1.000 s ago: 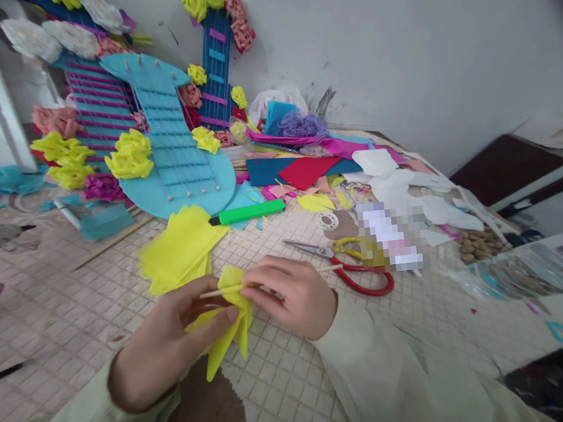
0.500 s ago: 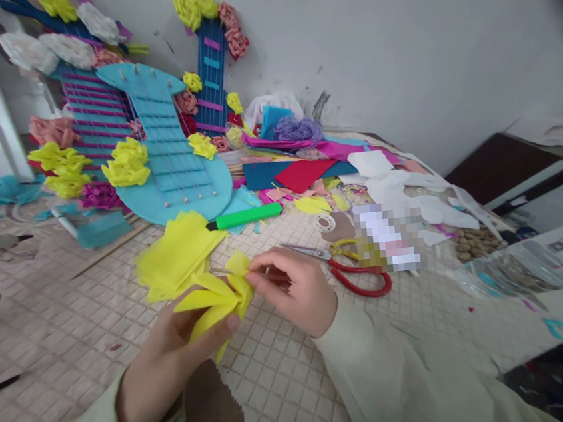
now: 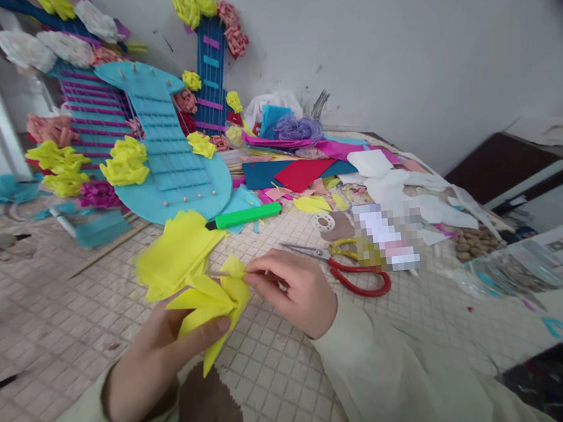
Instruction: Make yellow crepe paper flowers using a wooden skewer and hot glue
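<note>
My left hand is closed on a yellow paper flower with several folded, pointed petals, the thumb pressing across its front. Fingertips of my right hand pinch a thin stick, which lies across the flower's upper right petal. Part of the stick is hidden by the petal and fingers. Behind the flower lies a stack of yellow paper sheets, with a green marker touching its upper right edge. Right of my right hand are red-handled scissors.
Stringed, guitar-like crafts with paper flowers, one of them light blue, lean at the back left. Coloured sheets, purple yarn and white paper scraps crowd the back right. A wooden skewer lies left on the tiled-pattern tabletop.
My left hand has shifted slightly left with the flower, whose petals now point more downward and are turned differently. My right hand stays nearly in place, still pinching at the upper right petal.
</note>
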Available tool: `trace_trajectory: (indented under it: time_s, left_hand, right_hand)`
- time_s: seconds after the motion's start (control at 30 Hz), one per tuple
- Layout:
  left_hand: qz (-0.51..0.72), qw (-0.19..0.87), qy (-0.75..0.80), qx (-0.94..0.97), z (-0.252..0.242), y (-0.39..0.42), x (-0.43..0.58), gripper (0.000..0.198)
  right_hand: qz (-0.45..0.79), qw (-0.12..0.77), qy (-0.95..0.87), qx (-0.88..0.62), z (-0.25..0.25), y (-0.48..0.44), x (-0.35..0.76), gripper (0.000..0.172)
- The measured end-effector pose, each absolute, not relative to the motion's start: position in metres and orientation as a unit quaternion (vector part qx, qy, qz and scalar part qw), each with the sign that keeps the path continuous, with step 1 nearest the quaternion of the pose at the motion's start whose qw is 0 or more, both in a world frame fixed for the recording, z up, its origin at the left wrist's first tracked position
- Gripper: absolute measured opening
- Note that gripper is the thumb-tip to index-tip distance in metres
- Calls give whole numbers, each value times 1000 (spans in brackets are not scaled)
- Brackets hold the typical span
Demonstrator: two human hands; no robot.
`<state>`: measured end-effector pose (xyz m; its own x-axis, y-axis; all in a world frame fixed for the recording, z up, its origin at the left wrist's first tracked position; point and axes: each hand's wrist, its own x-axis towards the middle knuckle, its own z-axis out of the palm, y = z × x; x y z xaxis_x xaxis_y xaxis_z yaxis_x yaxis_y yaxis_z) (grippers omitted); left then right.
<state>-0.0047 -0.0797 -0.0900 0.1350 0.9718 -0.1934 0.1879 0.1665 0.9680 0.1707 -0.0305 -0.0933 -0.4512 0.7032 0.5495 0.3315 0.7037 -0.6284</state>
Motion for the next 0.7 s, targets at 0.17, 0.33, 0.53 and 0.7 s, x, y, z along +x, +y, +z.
trace_trajectory:
  time_s: [0.17,0.33,0.53,0.7]
  left_hand:
    - [338,514,532,583,-87,-78,-12,16]
    - [335,513,520,595,-85,-76,-12,15]
    - [320,503,521,612,-86,-76,-14,15]
    - [326,506,524,603,-84,-77,-14,14]
  right_hand:
    - [216,422,-829,-297,-95,-30,171,8]
    - [198,428,-834,-287,-95,-30,172,10]
    - [158,416,-849,-283,-96,-29,174,14]
    - [133,411,-859,-273,-97,-28,176,17]
